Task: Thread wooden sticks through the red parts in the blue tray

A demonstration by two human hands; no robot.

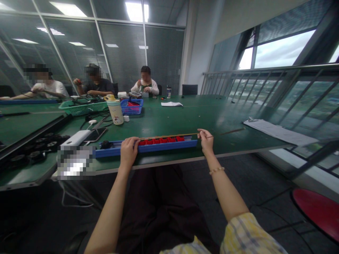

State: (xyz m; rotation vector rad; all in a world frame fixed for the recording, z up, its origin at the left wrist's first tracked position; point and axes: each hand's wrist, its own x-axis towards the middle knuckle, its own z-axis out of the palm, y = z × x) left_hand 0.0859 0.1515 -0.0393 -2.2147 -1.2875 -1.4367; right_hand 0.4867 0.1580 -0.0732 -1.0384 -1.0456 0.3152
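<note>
A long blue tray (169,145) lies along the near edge of the green table, with several red blocks (164,140) in a row inside it. Just above the blocks, a thin yellowish strip (169,136) is stretched between my hands. My right hand (206,141) pinches its right end past the tray's end, and a short brownish tail pokes out beyond the fingers. My left hand (129,151) is closed over the tray with its fingertips at the strip's left end; its exact grip is partly hidden. A small black piece (106,144) sits in the tray's left part.
To the left are a white power bank (75,138), a phone (96,134), a cup (115,112), a green basket (82,108) and a blue basket (137,110). Papers (280,132) lie right. Several people sit across the table; a red stool (317,211) stands lower right.
</note>
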